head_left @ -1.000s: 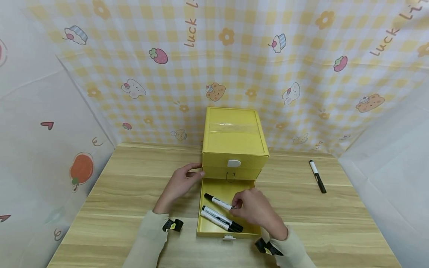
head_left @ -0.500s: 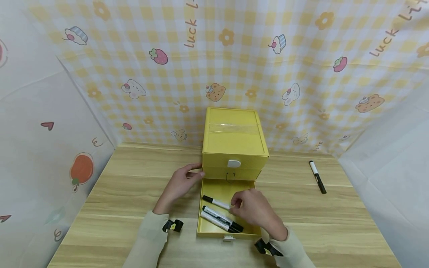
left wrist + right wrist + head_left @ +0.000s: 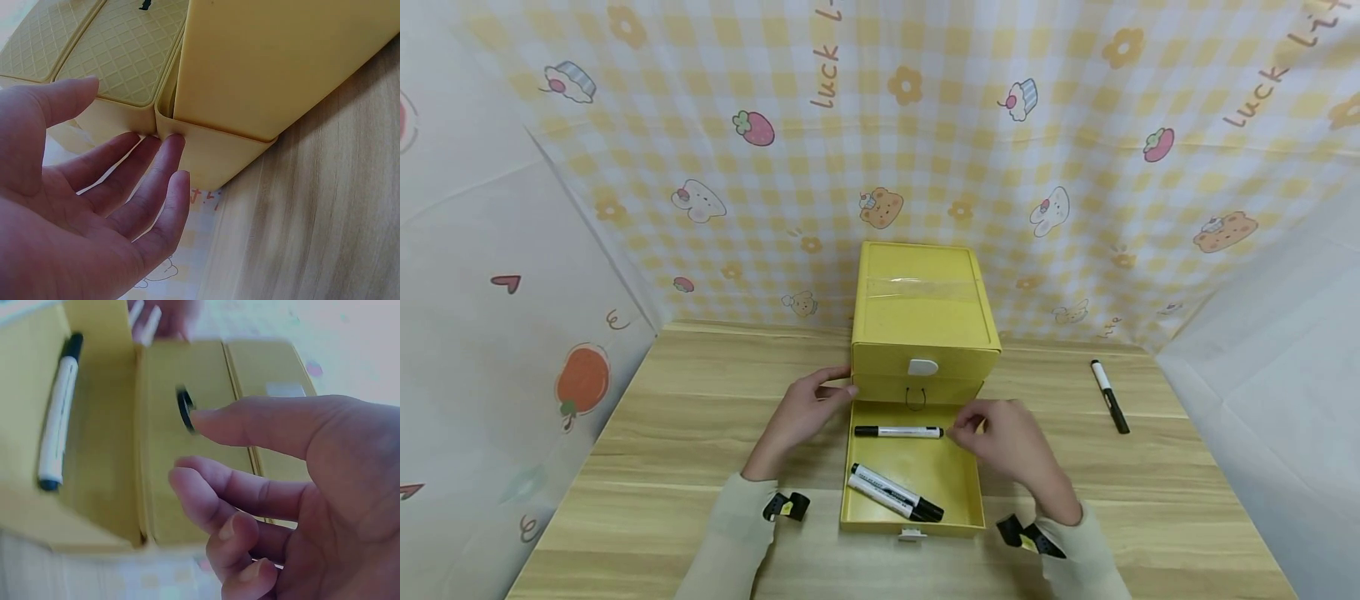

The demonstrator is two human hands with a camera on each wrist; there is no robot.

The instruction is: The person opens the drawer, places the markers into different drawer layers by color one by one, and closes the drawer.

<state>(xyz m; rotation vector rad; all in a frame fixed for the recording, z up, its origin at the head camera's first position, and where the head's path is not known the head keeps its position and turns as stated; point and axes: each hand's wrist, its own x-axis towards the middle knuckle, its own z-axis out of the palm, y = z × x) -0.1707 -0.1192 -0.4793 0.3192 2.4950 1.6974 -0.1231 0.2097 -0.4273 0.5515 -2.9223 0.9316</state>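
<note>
A yellow two-drawer box stands on the table, its lower drawer pulled out. Across the drawer's back part lies a white marker with black ends. Two more white markers lie together near the front. My right hand hovers over the drawer's right edge, beside that back marker's end; the right wrist view shows its thumb and loosely bent fingers apart, holding nothing. My left hand has its fingertips against the box's left side, fingers spread in the left wrist view.
Another black and white marker lies on the wooden table to the right. A black cord loop hangs at the lower compartment's front. A checked yellow cloth hangs behind the box.
The back marker has turned level and shifted farther back in the drawer. My right hand has let go of it and moved right and away from me. The left hand has stayed put.
</note>
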